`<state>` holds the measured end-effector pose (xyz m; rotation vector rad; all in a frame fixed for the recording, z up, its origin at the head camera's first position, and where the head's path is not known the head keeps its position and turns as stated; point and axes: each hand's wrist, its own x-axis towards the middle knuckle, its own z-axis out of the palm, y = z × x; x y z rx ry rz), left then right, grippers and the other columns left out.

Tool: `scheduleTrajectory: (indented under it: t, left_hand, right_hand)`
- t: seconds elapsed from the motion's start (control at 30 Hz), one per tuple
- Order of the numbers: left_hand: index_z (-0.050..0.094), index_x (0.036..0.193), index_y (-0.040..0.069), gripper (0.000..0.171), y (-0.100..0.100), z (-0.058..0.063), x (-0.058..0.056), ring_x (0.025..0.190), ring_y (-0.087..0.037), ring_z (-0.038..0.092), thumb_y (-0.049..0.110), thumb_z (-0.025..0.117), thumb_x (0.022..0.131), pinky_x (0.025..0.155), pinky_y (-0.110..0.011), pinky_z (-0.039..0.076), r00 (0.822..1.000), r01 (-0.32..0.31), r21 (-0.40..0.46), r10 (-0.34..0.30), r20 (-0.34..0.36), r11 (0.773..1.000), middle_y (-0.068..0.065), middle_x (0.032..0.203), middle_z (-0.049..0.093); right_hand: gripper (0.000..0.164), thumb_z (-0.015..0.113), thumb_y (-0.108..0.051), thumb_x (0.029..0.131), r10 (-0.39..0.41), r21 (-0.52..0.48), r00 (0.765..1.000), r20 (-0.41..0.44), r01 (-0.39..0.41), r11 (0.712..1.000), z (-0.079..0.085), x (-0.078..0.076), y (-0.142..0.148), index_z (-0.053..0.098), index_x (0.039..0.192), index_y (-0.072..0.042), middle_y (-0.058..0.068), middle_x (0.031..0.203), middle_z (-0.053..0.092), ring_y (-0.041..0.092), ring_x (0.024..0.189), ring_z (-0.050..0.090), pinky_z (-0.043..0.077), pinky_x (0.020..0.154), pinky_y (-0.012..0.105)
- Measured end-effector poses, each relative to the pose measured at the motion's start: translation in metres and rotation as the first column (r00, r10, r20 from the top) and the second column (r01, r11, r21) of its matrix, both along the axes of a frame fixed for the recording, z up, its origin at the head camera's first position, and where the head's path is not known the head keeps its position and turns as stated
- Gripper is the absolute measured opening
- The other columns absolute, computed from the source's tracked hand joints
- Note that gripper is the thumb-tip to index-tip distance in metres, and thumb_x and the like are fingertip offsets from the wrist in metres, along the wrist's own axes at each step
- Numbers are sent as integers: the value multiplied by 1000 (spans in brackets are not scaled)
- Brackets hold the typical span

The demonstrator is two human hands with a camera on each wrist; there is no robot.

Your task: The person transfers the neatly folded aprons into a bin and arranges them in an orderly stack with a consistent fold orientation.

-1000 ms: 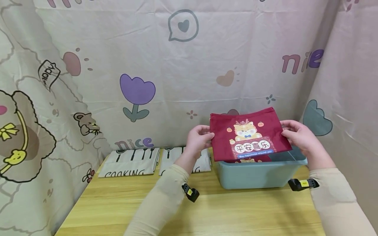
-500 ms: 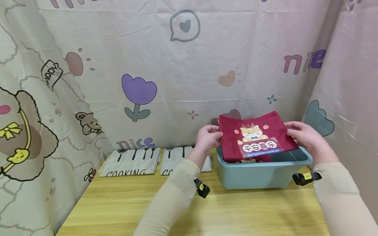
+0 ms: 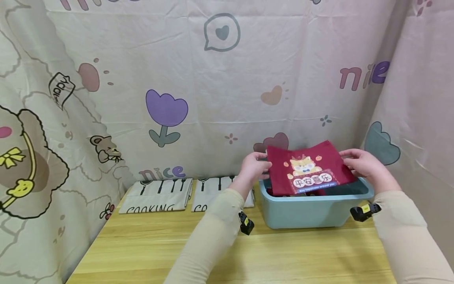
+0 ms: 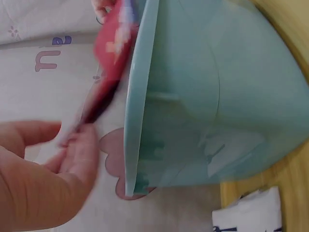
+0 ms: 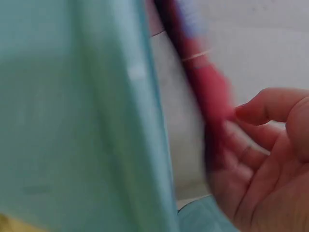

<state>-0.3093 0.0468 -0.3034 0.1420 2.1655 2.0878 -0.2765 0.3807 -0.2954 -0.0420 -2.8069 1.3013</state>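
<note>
A folded dark red cloth [image 3: 283, 173] with a cartoon dog and white lettering tilts over the light blue plastic bin [image 3: 315, 213]. My left hand [image 3: 253, 169] is at its left edge; in the left wrist view its thumb stands apart from the fingers [image 4: 83, 152], which touch the cloth's blurred end. On the opposite side, my right hand [image 3: 367, 165] has loosely extended fingers at the cloth's edge. In the right wrist view, the thumb tip touches or nearly touches the cloth [image 5: 212, 92]. More red printed fabric shows beneath it inside the bin.
Two folded white cloths with black utensil prints lie left of the bin: one [image 3: 156, 197] farther left, the other [image 3: 209, 193] partly behind my left arm. The wooden table [image 3: 142, 244] extends in front. A printed curtain [image 3: 227, 86] hangs behind and at both sides.
The red cloth has moved right and down onto the bin. Both hands followed it; most recently it dropped slightly more than they did, and the left thumb and fingers have loosened.
</note>
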Motion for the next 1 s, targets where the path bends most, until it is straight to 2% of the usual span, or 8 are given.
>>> scheduleTrajectory:
  t: [0.1,0.2,0.43,0.57,0.8,1.0]
  left_hand:
    - [56,133,2,42,-4,-1,3,108,-31,63,11,69,93,83,-38,57,999,47,-112,-49,-10,993,-14,120,59]
    - [55,134,3,42,-8,0,5,109,-29,63,13,67,95,85,-37,56,994,70,-163,-84,-77,984,-14,123,59]
    - [61,129,7,36,-16,0,7,108,-22,63,16,66,95,89,-34,53,965,25,-286,-98,-243,958,-7,114,67]
    - [63,129,8,36,-23,-3,8,108,-20,62,17,66,95,89,-33,52,944,5,-346,-118,-307,938,-5,112,68]
    - [62,132,12,37,-34,-4,13,108,-19,61,19,64,96,88,-32,52,932,3,-400,-148,-332,916,-2,113,67]
    - [59,134,8,39,-41,-10,16,109,-20,61,20,64,97,91,-34,52,917,2,-451,-181,-355,893,-4,114,68]
  right_hand:
    - [53,49,-21,104,16,122,1000,-25,-13,993,-4,2,-1,34,141,14,39,127,46,51,107,54,54,88,51]
    - [51,47,-20,104,28,186,998,-59,-17,982,-4,5,-4,36,139,15,40,125,49,53,110,55,50,90,58]
    - [47,52,-22,103,88,280,984,-154,-42,959,4,12,-20,44,137,10,37,123,53,50,108,54,49,88,60]
    - [43,55,-21,102,129,334,968,-213,-52,941,7,17,-31,49,135,7,33,120,57,48,109,54,46,89,63]
    - [42,58,-21,100,158,380,945,-286,-40,924,9,26,-49,52,134,4,30,124,57,48,113,54,44,91,65]
    - [44,62,-21,98,171,398,926,-336,-25,917,8,30,-61,53,135,1,29,131,54,48,120,49,40,94,67]
